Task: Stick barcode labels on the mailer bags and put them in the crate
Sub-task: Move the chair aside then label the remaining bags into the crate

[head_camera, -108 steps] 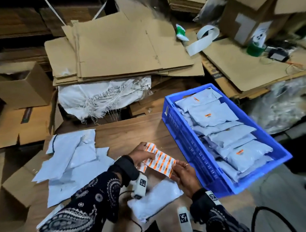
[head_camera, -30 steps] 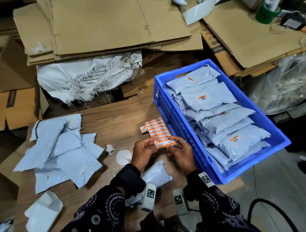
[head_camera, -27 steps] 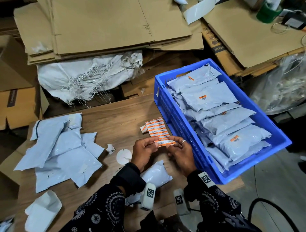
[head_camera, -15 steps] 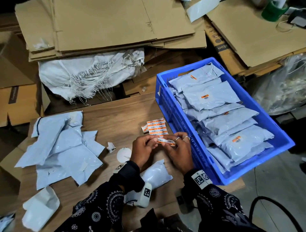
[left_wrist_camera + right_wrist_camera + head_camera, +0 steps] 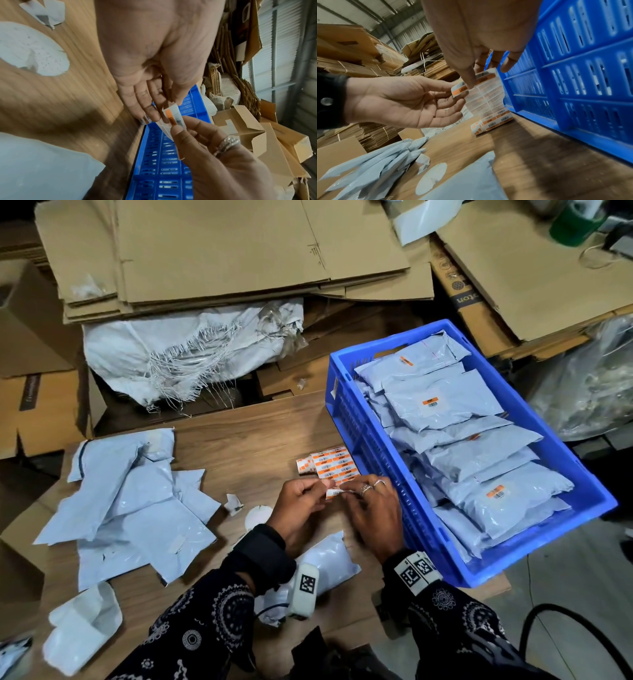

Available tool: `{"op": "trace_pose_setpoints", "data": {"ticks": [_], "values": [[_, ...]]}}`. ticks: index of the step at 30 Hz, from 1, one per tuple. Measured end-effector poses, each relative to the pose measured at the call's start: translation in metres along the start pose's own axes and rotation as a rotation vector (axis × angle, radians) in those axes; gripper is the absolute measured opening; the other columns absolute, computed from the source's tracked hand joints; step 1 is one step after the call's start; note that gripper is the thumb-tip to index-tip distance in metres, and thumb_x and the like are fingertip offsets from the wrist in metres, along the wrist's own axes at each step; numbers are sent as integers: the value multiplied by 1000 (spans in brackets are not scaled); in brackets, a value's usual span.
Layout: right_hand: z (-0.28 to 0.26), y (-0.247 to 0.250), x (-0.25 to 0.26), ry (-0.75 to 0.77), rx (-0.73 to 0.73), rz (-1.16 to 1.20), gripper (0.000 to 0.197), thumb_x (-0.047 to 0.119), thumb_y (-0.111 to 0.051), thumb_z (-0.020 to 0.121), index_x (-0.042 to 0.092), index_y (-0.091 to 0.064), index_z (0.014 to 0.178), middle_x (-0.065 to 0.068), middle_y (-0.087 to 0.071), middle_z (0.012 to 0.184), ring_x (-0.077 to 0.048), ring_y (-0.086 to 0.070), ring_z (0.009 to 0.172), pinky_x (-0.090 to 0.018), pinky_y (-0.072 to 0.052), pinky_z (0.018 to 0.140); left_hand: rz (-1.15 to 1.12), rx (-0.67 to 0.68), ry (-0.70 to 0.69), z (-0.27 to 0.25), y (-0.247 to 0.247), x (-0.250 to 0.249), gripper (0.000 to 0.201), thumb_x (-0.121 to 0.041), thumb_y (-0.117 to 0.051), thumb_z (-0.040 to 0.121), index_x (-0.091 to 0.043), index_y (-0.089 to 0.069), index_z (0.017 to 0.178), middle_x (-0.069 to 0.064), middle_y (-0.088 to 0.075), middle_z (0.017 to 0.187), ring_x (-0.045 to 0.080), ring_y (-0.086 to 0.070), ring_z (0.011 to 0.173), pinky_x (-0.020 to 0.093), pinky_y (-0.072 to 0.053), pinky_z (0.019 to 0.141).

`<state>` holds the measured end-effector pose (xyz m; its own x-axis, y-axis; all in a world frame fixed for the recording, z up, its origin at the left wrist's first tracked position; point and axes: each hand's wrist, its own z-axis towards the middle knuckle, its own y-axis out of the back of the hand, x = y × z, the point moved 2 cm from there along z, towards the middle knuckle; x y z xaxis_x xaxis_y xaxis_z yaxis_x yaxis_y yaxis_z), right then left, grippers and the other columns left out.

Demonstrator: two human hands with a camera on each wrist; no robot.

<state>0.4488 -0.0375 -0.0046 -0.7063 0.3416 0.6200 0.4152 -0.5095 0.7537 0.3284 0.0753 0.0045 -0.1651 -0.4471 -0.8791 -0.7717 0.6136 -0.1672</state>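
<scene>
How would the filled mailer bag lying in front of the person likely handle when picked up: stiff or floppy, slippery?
The filled mailer bag looks puffy and soft-edged, so it would probably sag rather than hold flat. Its glossy plastic skin suggests it could slip in a loose grip. Similar bags lie heaped in the blue crate, hinting they are light.

A packing warehouse: flattened brown cardboard cartons (image 5: pixel 239 251) piled up, corrugated metal walls (image 5: pixel 281 40), a blue slotted plastic crate (image 5: pixel 359 419) of mailers.

From my remote station I counted one blue slotted plastic crate (image 5: pixel 349 419), one strip of orange-and-white barcode labels (image 5: pixel 334 465), one filled grey mailer bag (image 5: pixel 329 556) lying on the one wooden table (image 5: pixel 246 433), and three orange labels showing plainly on the bagged stack inside the crate.
</scene>
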Motion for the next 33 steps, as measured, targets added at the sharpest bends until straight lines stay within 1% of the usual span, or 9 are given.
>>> {"op": "trace_pose_setpoints", "data": {"ticks": [5, 8, 11, 16, 19, 22, 28, 30, 33], "values": [[-5, -4, 0, 68, 21, -72, 19, 26, -58, 93, 26, -76, 98, 8, -71, 108, -20, -62, 101, -37, -43, 84, -42, -6, 45, 5, 4, -1, 18, -15, -61, 100, -8, -75, 109, 6, -78, 102, 12, -71, 89, 28, -54, 83], [-7, -3, 0, 28, 28, -42, 16, 27, -66, 93, 29, -73, 107, 6, -70, 112, -21, -62, 102, -39, -44, 86, -53, 8, 52, 5, 4, -2, 18, -15, -61, 100, -9, -75, 109, 5, -78, 101, 11, -72, 89, 24, -55, 79], [-6, -3, 2, 45, 34, -48, 20, 35, -64, 94, 30, -73, 112, 5, -68, 111, -21, -60, 101, -40, -45, 84, -39, 17, 72, 6, 6, -1, 21, -17, -62, 100, -8, -74, 114, 6, -77, 106, 12, -72, 92, 26, -56, 82], [-6, -2, 2, 57, 36, -75, 15, 27, -72, 91, 27, -73, 106, 4, -68, 108, -23, -59, 101, -41, -45, 85, -60, 37, 108, 6, 7, 0, 20, -14, -62, 100, -7, -73, 115, 7, -77, 105, 14, -73, 91, 32, -60, 85], [-5, -2, 3, 75, 49, -76, 9, 22, -72, 89, 25, -73, 97, 5, -67, 105, -22, -59, 99, -41, -44, 83, -72, 34, 115, 6, 6, 2, 19, -11, -61, 100, -6, -73, 114, 10, -76, 107, 16, -73, 94, 31, -61, 82], [-6, -2, 4, 89, 74, -74, 7, 22, -72, 88, 26, -72, 94, 7, -67, 103, -20, -61, 97, -38, -42, 83, -45, 22, 113, 5, 7, 2, 20, -11, -61, 100, -5, -72, 115, 12, -76, 108, 16, -73, 90, 29, -61, 78], [-8, -4, 0, 81, 149, -4, 28, 38, -69, 90, 33, -69, 118, 9, -67, 116, -18, -61, 106, -41, -44, 89, -83, 35, 111, 3, 12, 2, 19, -9, -62, 99, -4, -72, 114, 13, -77, 102, 21, -76, 88, 28, -60, 73], [-7, -5, -2, 71, 143, -13, 23, 36, -69, 90, 32, -72, 113, 10, -67, 114, -19, -61, 105, -39, -43, 88, -72, 42, 101, 2, 12, 3, 17, -9, -63, 98, -5, -73, 111, 12, -77, 102, 20, -75, 88, 28, -60, 75], [-6, -2, -1, 77, 98, -17, 13, 28, -73, 90, 31, -73, 103, 10, -67, 109, -19, -61, 103, -35, -41, 86, -29, 54, 81, 2, 11, 6, 15, -9, -62, 99, -10, -75, 106, 7, -76, 104, 15, -72, 96, 31, -60, 83]]}}
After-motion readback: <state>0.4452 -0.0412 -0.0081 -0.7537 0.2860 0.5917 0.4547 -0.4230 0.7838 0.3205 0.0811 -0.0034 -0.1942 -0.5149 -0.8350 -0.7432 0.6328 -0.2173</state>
